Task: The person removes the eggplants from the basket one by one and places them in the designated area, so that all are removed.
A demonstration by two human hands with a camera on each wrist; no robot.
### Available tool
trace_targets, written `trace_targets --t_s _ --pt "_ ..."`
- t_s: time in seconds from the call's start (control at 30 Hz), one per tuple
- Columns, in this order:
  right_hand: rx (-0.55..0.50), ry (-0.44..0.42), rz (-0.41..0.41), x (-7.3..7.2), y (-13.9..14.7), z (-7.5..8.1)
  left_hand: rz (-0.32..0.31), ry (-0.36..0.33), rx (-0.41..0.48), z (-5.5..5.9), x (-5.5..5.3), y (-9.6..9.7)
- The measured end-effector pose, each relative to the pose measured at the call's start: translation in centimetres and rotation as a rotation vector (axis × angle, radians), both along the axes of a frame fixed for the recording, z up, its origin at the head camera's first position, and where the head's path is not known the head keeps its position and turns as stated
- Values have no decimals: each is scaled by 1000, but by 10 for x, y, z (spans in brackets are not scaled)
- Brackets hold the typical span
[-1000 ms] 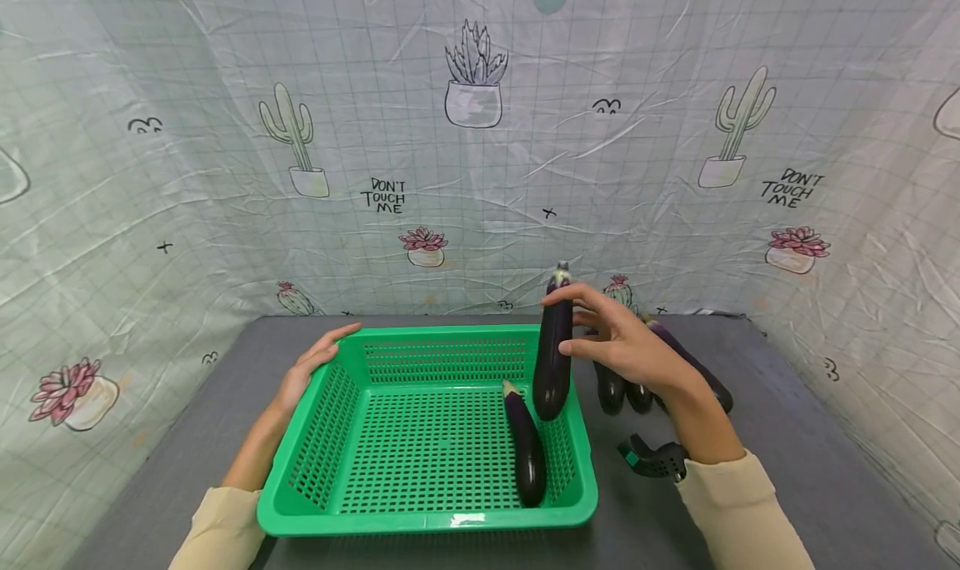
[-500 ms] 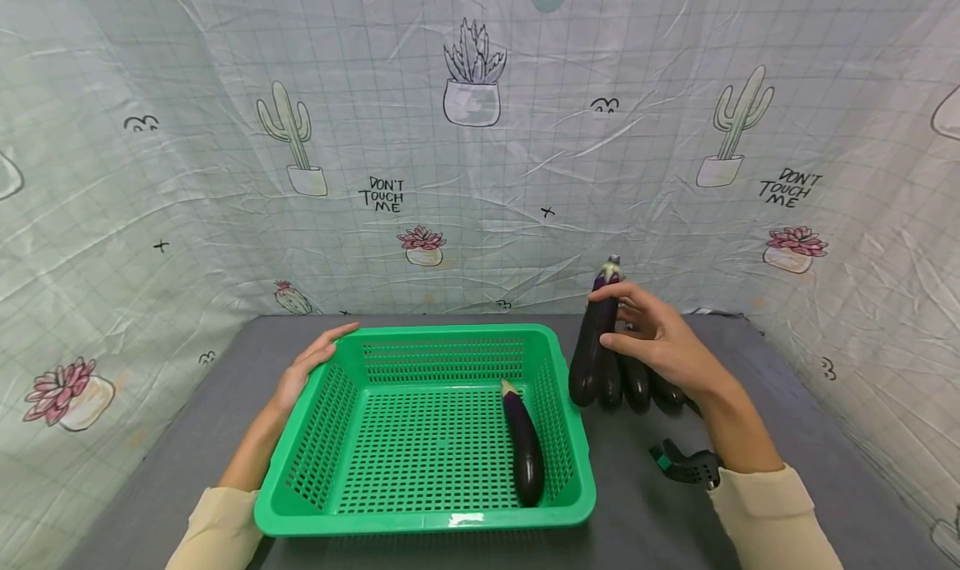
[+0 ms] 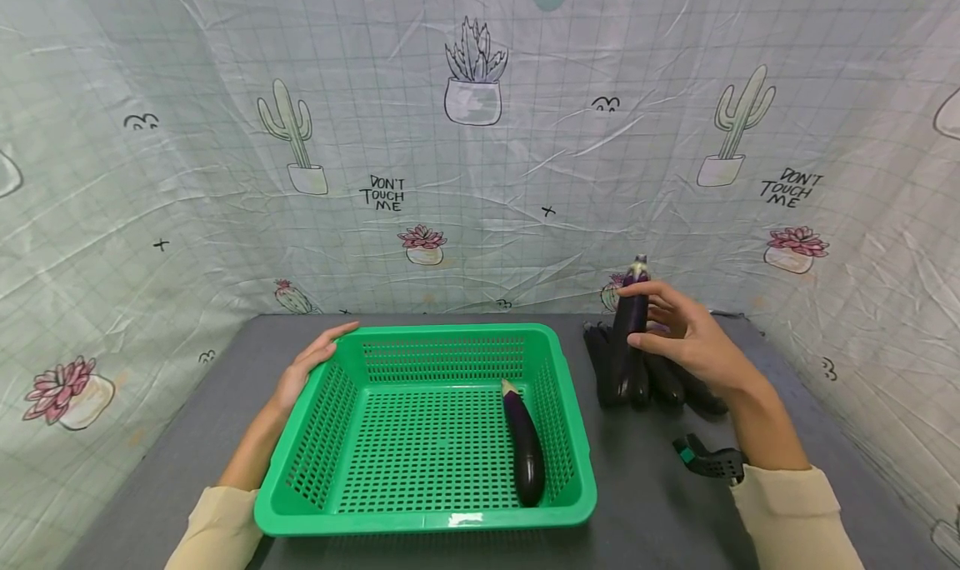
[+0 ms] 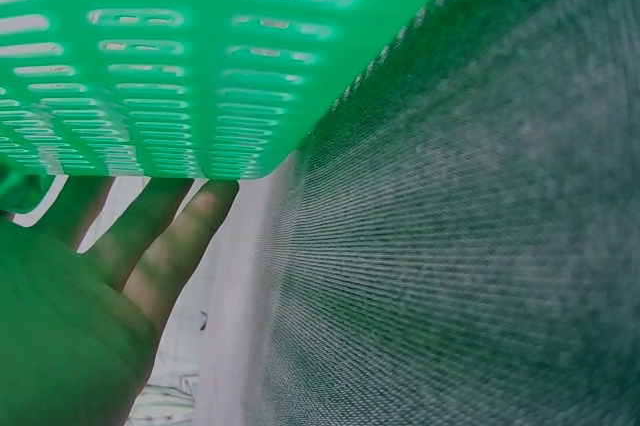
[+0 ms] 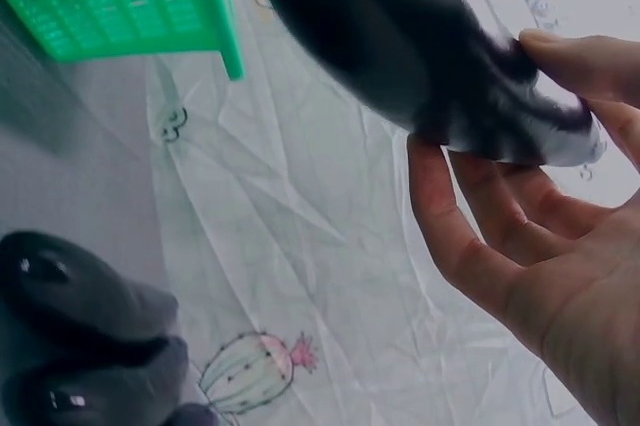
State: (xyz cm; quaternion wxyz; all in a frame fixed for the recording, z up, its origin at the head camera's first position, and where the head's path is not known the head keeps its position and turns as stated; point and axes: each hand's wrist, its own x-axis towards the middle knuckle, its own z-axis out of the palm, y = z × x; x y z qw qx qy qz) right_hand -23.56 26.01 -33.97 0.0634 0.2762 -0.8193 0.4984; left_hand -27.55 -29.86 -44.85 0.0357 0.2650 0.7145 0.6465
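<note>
My right hand (image 3: 686, 337) pinches a dark purple eggplant (image 3: 628, 349) between thumb and fingertips, stem end up, above the table to the right of the green basket (image 3: 427, 523). In the right wrist view this eggplant (image 5: 390, 36) hangs in the air, thumb on one side and fingers on the other. Another eggplant (image 3: 527, 453) lies inside the basket along its right side. With fairly straight fingers, my left hand (image 3: 296, 376) rests against the basket's left rim; the left wrist view has its fingertips touching the slotted side wall (image 4: 160, 76).
Several more eggplants (image 3: 663, 378) lie side by side on the grey table (image 3: 637, 487), right of the basket and partly behind the held one. A patterned cloth (image 3: 480, 178) hangs behind the table and at both sides. A black strap (image 3: 708, 459) sits at my right wrist.
My right hand has carried the held eggplant from over the basket's right end rightward, to the eggplants on the table. My left hand and the basket stay in place.
</note>
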Motion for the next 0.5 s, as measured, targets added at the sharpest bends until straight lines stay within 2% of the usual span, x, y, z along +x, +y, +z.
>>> trace_targets --t_s 0.2,0.33,0.5 --pt "-19 22 -6 -3 14 -1 65 53 -72 0 0 2" --pt "-32 40 2 -5 21 -2 69 58 -84 0 -1 2" --pt "-63 15 -12 -5 29 -3 135 103 -147 -1 -2 1"
